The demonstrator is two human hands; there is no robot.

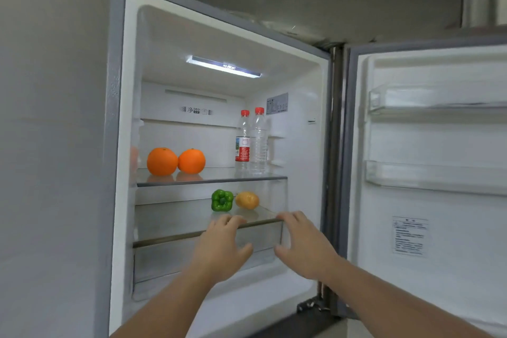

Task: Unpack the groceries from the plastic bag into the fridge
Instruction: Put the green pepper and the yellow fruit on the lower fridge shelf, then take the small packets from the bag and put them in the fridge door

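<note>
The fridge (120, 145) stands open before your hands. Above them are two bottles (251, 143) and two oranges (175, 161); just beyond your fingers lie the pepper (222, 200) and potato (247, 200). Your left hand (219, 248) and right hand (304, 247) are spread, holding nothing. No bag is visible. Withdraw slowly, without touching the produce.

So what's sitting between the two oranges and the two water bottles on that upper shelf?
Nothing. In the head view, the glass shelf runs bare from the oranges on the left to the water bottles on the right.
</note>
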